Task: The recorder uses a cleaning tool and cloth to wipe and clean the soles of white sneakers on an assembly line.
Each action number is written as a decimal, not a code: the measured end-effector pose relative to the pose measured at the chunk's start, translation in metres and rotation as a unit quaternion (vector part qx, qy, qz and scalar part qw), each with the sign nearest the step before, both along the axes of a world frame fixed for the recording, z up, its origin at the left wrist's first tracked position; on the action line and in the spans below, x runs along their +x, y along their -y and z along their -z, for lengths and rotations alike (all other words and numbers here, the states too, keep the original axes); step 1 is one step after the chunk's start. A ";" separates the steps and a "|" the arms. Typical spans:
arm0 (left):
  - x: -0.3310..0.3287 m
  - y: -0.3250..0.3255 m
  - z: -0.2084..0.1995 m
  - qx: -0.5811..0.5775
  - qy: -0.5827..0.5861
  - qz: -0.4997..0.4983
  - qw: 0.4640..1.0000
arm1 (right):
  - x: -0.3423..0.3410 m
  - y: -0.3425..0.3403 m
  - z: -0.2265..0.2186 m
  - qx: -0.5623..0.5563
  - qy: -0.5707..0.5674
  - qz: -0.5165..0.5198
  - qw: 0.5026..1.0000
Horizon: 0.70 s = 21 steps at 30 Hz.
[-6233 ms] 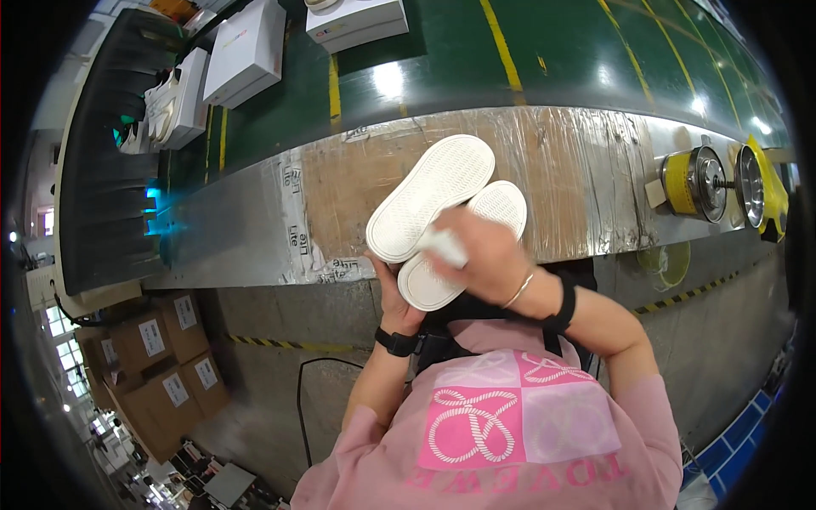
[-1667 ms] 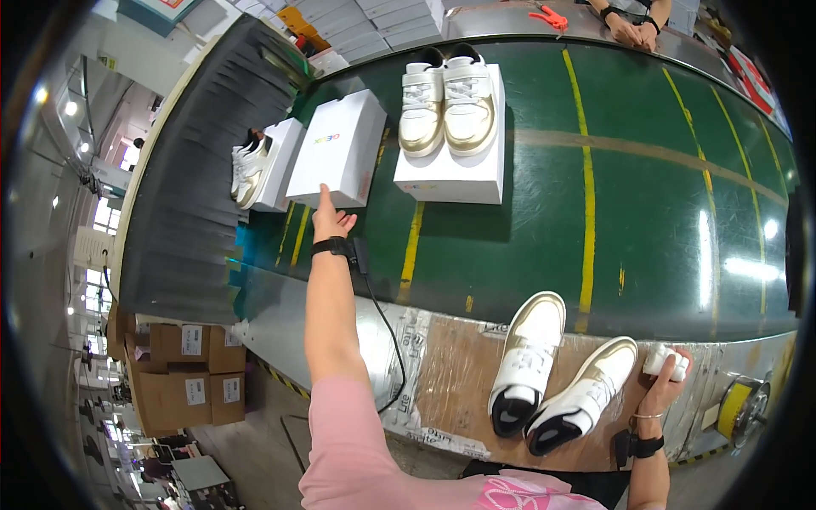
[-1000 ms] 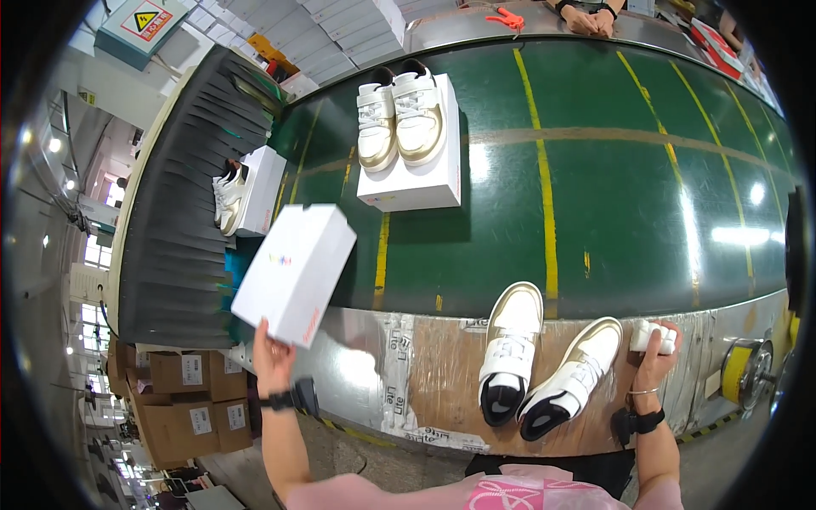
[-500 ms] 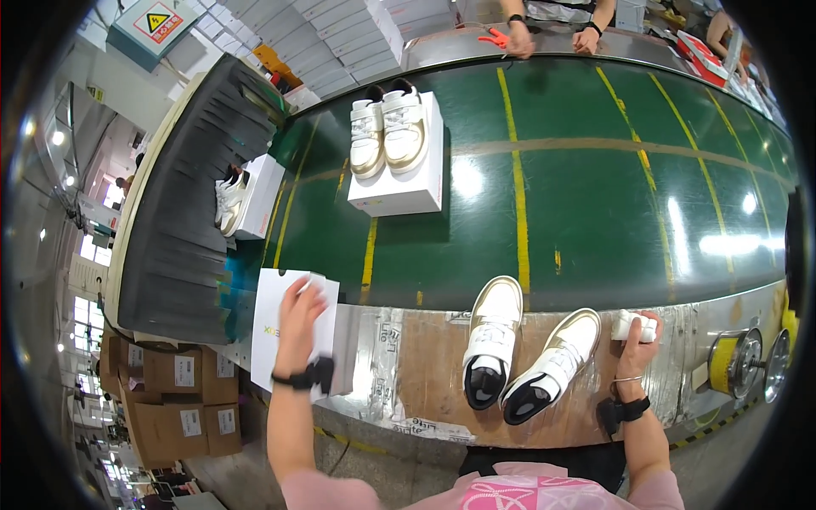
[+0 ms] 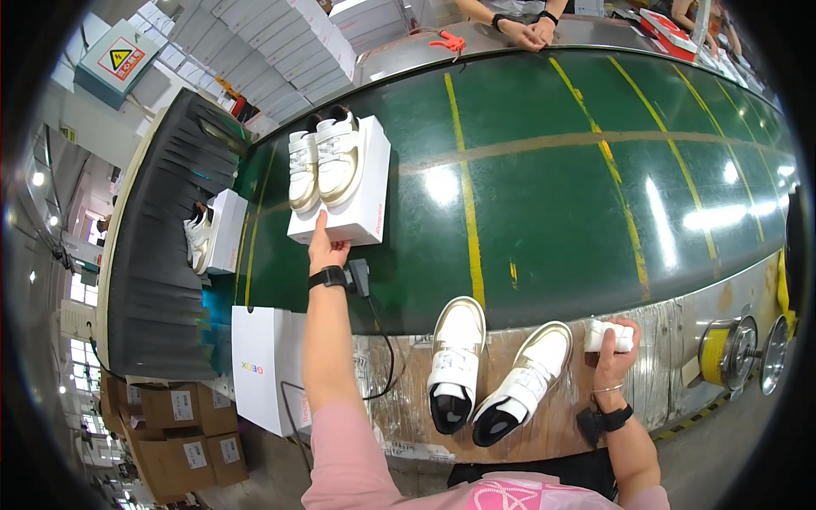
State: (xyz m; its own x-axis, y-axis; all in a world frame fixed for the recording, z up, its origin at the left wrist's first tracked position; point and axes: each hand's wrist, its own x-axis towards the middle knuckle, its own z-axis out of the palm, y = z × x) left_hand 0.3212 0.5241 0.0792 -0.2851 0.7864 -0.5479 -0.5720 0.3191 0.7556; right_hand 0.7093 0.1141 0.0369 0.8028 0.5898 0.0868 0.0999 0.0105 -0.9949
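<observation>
Work looks partway, judging by how things lie. On the desk (image 5: 667,348): a left shoe (image 5: 457,361) and a right shoe (image 5: 527,382), white with gold toes, both upright and out of any box, toes toward the far edge, heels toward the near edge, just beside each other, not stowed. A lidded white carton (image 5: 259,365) is already set at the desk's left end and looks shut; contents can't be told. Not on the desk yet: a second pair (image 5: 327,161), standing on a white shoebox (image 5: 361,217) near the near edge of the green belt (image 5: 552,229). Left hand (image 5: 328,246) touches that shoebox at its near side, thumb up against the front, fingers curled low by the bottom edge; can't tell if it grips firmly. Right hand (image 5: 614,361) is closed around a white wad (image 5: 608,336) at the desk's right part, right of the shoes and apart from them. Also untouched: a third pair (image 5: 197,242) beside a further box (image 5: 228,229) at the belt's left end, by the black curtain (image 5: 157,280).
</observation>
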 end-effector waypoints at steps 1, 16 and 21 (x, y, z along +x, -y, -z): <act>-0.001 0.010 -0.008 -0.003 0.002 0.000 1.000 | 0.002 0.002 -0.001 -0.002 0.000 0.001 1.000; -0.085 0.363 -0.095 -0.060 -0.040 0.023 0.997 | 0.004 0.000 0.003 0.026 -0.014 0.014 0.999; -0.097 0.427 -0.095 -0.102 -0.266 0.093 0.954 | 0.007 0.001 -0.004 0.035 -0.034 0.020 0.999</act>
State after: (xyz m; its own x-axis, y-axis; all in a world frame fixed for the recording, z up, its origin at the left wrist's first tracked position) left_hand 0.2237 0.0972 0.1738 -0.4317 0.7423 -0.5124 -0.0445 0.5499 0.8341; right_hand 0.7164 0.1127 0.0405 0.8310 0.5518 0.0712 0.0345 0.0766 -0.9965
